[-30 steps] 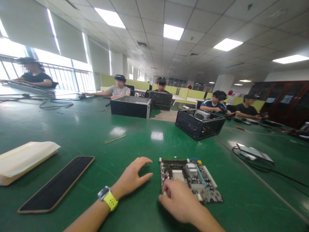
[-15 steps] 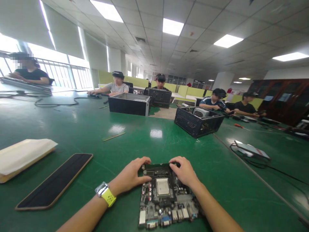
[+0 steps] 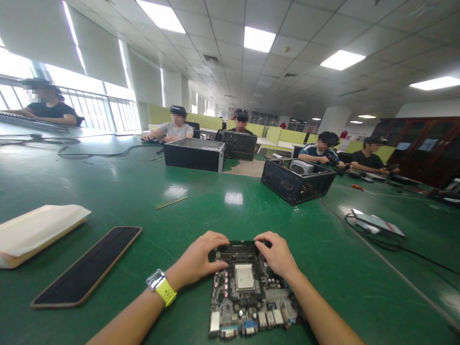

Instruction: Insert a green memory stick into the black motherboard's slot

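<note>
A motherboard (image 3: pixel 247 302) lies on the green table with its ports towards me and a pale square processor (image 3: pixel 245 277) in its middle. My left hand (image 3: pixel 199 255), a yellow-strapped watch (image 3: pixel 162 288) on its wrist, curls round the far left corner: fingertips at the far edge, thumb on the left side. My right hand (image 3: pixel 276 253) pinches the far right part with thumb and index finger. Between both sets of fingertips runs a dark narrow strip (image 3: pixel 242 243); whether it is a memory stick or a slot I cannot tell.
A dark phone-like slab (image 3: pixel 88 268) and a paper-covered block (image 3: pixel 41 230) lie to the left. Further off stand computer cases (image 3: pixel 194 155) and an open case (image 3: pixel 296 179). A cabled device (image 3: pixel 379 224) and a screwdriver (image 3: pixel 359 187) are at right. Several people sit around.
Both hands stay at the far edge of the motherboard, the left fingertips slightly further right along it. The whole view has shifted a little.
</note>
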Tool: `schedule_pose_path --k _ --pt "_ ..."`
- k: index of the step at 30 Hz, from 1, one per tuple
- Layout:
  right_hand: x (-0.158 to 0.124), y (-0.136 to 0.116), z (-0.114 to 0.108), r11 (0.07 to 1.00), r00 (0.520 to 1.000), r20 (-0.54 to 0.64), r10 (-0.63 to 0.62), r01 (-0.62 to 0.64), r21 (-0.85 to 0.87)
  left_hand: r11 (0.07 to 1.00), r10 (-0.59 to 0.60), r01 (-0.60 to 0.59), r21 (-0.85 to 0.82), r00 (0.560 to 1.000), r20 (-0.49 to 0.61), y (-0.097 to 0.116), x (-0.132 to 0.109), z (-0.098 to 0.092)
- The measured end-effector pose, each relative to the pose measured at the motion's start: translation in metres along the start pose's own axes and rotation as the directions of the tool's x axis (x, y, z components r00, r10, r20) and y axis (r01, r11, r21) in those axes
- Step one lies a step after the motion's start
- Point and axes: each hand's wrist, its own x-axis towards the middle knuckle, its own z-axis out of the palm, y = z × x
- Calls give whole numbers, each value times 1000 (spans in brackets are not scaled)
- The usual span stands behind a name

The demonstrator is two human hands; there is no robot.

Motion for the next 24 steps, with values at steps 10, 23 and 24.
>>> schedule_pose_path --k 10,23,24 --pt "0 -3 -2 1000 1000 15 6 -6 -10 1000 -21 21 6 1000 7 -2 -1 1" --pt "-1 -28 -14 995 1000 -7 9 -10 -98 999 -13 10 -31 995 -99 -1 0 -1" --pt "-5 -40 -16 992 1000 -2 -6 6 -123 1000 -18 15 -27 990 -136 -2 0 -1"
